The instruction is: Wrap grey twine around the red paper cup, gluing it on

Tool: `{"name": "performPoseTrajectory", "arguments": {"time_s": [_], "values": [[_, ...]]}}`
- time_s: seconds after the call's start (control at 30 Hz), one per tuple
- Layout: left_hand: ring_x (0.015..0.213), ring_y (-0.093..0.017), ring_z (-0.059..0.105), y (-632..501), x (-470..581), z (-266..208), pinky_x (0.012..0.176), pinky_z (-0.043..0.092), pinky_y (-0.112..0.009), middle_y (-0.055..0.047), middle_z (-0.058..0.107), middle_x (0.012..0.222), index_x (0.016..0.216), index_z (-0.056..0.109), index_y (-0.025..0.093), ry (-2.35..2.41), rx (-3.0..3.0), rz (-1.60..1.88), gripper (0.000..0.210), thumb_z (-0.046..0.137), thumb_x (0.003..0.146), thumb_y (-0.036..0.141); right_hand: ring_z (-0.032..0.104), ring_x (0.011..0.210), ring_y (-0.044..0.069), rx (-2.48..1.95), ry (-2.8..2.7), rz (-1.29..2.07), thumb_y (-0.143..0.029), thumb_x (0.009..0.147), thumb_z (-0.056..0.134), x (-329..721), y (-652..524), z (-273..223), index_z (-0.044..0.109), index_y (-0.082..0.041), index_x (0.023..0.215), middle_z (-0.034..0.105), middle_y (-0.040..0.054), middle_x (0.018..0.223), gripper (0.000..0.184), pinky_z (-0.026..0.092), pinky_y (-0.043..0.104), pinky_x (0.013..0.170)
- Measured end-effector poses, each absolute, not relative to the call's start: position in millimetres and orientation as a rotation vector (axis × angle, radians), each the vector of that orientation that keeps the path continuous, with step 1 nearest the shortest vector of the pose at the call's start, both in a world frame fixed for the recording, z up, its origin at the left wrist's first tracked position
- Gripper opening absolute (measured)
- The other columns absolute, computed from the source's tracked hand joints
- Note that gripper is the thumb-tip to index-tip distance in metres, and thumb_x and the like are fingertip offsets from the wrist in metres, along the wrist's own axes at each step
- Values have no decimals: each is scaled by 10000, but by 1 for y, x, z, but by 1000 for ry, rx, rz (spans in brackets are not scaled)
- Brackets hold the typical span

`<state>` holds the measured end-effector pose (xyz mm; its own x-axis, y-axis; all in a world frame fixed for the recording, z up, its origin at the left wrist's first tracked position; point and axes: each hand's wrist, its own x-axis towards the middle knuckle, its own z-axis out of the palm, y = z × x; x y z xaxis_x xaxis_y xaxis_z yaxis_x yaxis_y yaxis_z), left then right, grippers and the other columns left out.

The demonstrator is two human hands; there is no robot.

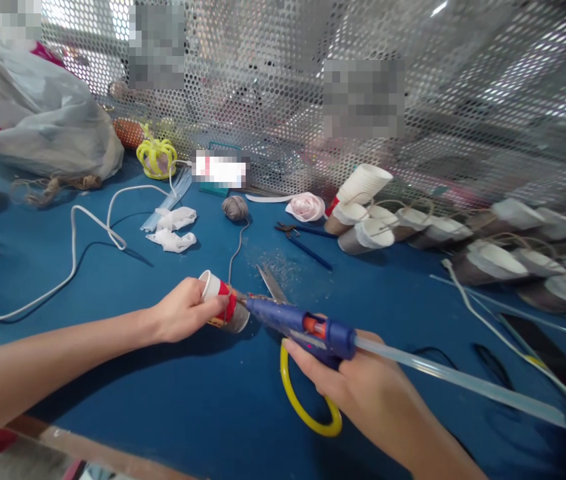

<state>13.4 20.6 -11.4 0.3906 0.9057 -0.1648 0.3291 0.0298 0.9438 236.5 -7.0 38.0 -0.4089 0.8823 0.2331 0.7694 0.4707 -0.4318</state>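
My left hand [186, 312] is closed round a small paper cup [211, 285], tilted on its side, with a red printed band and grey yarn wound about its base end. In my right hand [357, 383] is a blue hot glue gun [283, 319], a long clear glue stick [453, 373] jutting from its back. The gun's nozzle meets the cup's side, at or very near the yarn. Grey yarn runs from the cup back to a yarn ball [235, 208]. Beneath the gun lie scissors [287, 390] with yellow handles, partly hidden by my right hand.
Pliers [307, 243] with blue handles lie beyond the gun. Several yarn-wrapped cups with handles [367, 235] stand at the right. A white cable [73, 247] crosses the left side, near crumpled white scraps [173, 230] and a plastic bag [57, 127]. Perforated metal mesh [273, 87] borders the back.
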Motion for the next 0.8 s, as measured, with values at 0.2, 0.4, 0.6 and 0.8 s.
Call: {"name": "performPoseTrajectory", "arguments": {"time_s": [0.2, 0.4, 0.6, 0.8], "values": [[514, -72, 292, 18, 13, -10, 460, 266, -176, 47, 347, 551, 582, 431, 143, 1089, 1637, 670, 262, 370, 791, 289, 609, 542, 188, -1459, -2305, 373, -342, 761, 500, 234, -3, 40, 613, -232, 621, 594, 10, 502, 211, 485, 270, 507], [499, -71, 268, 18, 13, -10, 449, 248, -184, 48, 319, 529, 577, 415, 146, 1120, 1679, 631, 265, 364, 789, 297, 592, 503, 186, -1608, -2277, 463, -382, 745, 508, 231, -6, 45, 469, -228, 452, 562, 11, 444, 333, 475, 268, 479], [491, -70, 255, 18, 11, -10, 443, 240, -189, 50, 297, 519, 566, 395, 151, 1113, 1705, 637, 262, 364, 782, 295, 611, 566, 189, -1543, -2297, 403, -344, 758, 492, 233, -4, 40, 619, -220, 664, 633, 28, 577, 201, 484, 279, 554], [501, -77, 279, 16, 12, -6, 463, 267, -192, 44, 312, 527, 574, 422, 148, 1129, 1725, 610, 270, 361, 787, 301, 581, 495, 178, -1619, -2330, 456, -391, 778, 460, 234, -3, 43, 595, -198, 648, 620, 34, 562, 269, 479, 284, 513]]}}
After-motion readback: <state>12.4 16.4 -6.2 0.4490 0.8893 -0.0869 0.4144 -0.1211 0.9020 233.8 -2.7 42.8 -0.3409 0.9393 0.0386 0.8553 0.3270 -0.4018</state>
